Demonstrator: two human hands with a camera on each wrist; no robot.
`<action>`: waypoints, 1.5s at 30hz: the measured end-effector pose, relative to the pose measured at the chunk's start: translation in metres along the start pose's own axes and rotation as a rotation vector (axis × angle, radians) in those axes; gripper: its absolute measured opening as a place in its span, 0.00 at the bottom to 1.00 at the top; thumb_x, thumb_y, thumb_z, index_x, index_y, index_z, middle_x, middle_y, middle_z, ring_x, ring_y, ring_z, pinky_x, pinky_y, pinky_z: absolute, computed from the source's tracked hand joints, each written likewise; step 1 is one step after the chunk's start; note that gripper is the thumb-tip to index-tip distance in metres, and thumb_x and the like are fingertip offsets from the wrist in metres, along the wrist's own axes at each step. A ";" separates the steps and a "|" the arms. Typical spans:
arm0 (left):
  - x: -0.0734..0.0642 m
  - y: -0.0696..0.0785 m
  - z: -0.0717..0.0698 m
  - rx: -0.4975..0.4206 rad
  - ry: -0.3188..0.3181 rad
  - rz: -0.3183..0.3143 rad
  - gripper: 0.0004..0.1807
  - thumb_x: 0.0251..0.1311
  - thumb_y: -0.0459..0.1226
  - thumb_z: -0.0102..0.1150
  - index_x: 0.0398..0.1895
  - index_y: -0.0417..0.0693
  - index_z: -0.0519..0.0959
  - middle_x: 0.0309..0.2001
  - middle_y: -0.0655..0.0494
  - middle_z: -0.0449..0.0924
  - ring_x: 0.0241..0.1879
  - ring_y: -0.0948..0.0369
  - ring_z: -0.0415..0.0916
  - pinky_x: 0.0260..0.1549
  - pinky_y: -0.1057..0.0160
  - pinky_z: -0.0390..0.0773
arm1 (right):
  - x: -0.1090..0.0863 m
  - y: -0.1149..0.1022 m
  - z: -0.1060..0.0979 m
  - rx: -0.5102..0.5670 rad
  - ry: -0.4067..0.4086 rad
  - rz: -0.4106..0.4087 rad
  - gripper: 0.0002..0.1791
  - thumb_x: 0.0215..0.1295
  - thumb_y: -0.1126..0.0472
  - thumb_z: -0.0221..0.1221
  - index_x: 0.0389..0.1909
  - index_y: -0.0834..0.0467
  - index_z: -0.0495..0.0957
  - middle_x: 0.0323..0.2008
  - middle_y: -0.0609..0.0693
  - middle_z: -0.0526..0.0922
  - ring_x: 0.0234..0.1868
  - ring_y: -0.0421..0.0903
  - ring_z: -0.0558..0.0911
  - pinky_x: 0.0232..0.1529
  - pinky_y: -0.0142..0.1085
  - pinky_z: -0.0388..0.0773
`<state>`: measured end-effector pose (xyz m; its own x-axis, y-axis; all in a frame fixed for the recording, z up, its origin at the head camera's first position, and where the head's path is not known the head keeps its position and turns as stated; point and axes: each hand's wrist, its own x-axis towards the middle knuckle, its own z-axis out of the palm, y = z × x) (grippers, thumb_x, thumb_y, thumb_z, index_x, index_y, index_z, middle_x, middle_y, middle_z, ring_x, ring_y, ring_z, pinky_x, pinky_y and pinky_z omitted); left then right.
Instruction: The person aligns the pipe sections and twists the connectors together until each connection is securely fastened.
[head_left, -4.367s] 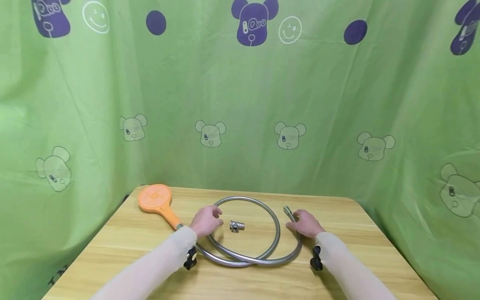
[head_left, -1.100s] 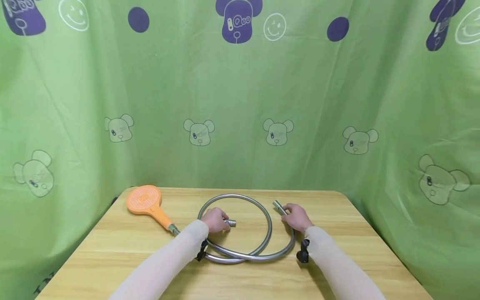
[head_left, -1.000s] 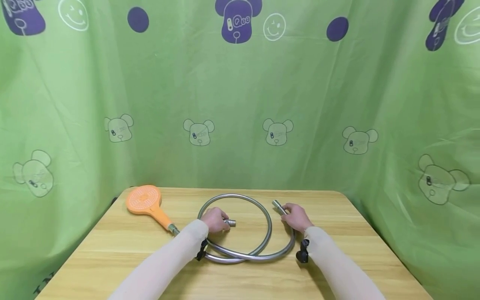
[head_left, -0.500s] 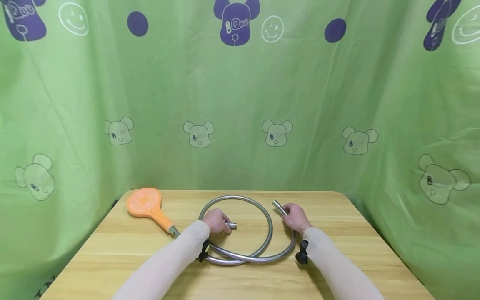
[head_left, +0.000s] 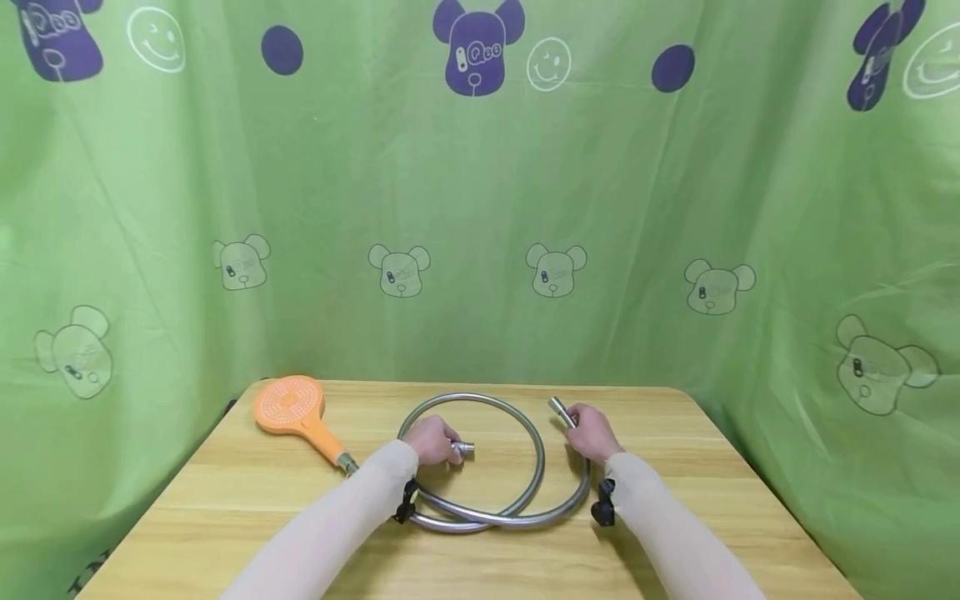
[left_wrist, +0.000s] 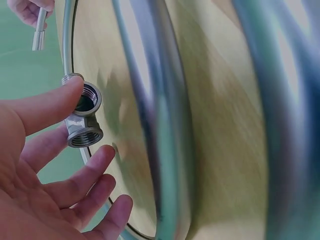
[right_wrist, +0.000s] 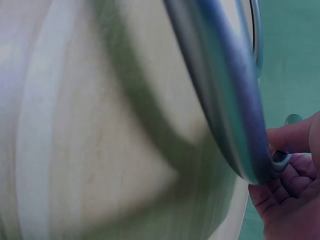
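Head: the left hand (head_left: 435, 442) pinched a silver three-way metal fitting (head_left: 466, 448), stub pointing right toward a silver flexible metal hose (head_left: 517, 522), gripped by the right hand (head_left: 595, 433), free end slanting forward-left. Left wrist: thumb covered the fitting's edge. Right wrist: fingers curled round the hose.

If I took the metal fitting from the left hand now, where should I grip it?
Probably pinch the metal fitting by its exposed end, from the person's right: that stubby end sticks out past the left hand, unobstructed.
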<state>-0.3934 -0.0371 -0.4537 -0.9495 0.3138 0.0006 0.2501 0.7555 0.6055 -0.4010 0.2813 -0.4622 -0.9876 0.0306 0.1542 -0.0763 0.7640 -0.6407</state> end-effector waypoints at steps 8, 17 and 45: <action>-0.002 0.000 -0.007 0.032 0.012 -0.005 0.15 0.43 0.38 0.79 0.38 0.52 0.89 0.43 0.57 0.89 0.47 0.55 0.80 0.55 0.52 0.76 | 0.006 0.007 -0.003 -0.009 -0.028 -0.019 0.19 0.57 0.73 0.60 0.51 0.72 0.74 0.35 0.60 0.80 0.33 0.51 0.79 0.33 0.41 0.81; -0.006 0.001 -0.011 0.054 0.033 -0.004 0.15 0.43 0.38 0.79 0.38 0.51 0.89 0.43 0.56 0.89 0.51 0.52 0.80 0.59 0.51 0.74 | 0.007 0.007 -0.006 0.019 -0.043 -0.004 0.18 0.60 0.70 0.60 0.51 0.73 0.73 0.34 0.60 0.79 0.33 0.50 0.78 0.32 0.38 0.79; -0.008 0.001 -0.016 0.043 0.037 -0.023 0.15 0.44 0.38 0.78 0.38 0.50 0.89 0.44 0.55 0.89 0.50 0.53 0.80 0.56 0.52 0.75 | 0.013 -0.015 -0.007 0.043 0.025 -0.004 0.16 0.64 0.71 0.55 0.51 0.75 0.75 0.39 0.64 0.80 0.36 0.53 0.78 0.33 0.39 0.77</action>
<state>-0.3883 -0.0485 -0.4404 -0.9613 0.2750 0.0165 0.2349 0.7870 0.5705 -0.4114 0.2749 -0.4455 -0.9836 0.0434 0.1752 -0.0871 0.7361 -0.6713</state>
